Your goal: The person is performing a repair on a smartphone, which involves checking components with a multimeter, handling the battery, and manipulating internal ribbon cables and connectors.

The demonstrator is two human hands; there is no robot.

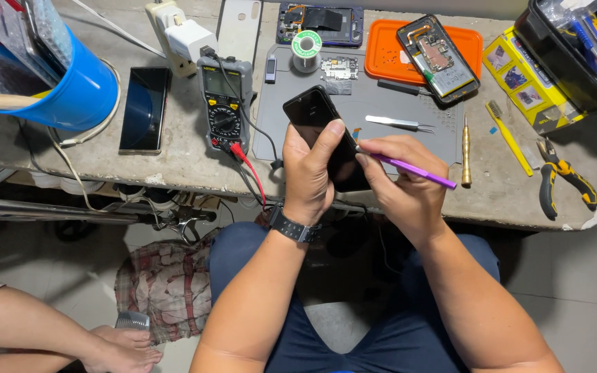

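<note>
The phone (pixel 326 135) is clamped in the left hand (pixel 310 173) above the bench edge; a purple tool (pixel 409 168) is pinched by the right hand (pixel 399 183) at its side; a slip could gouge it or drop it.

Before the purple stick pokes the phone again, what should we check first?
1. Left hand grips the phone firmly: ok, fingers wrap its edge.
2. Right hand holds the purple stick: ok, pinched like a pen.
3. Stick tip at the phone's side edge: ok, it meets the right edge.
4. Phone already opened at that edge: cannot tell, the hands hide it.
5. Tweezers within reach: ok, on the grey mat behind the hands.
6. Multimeter leads away from the phone: ok, they hang off the bench to the left.
</note>
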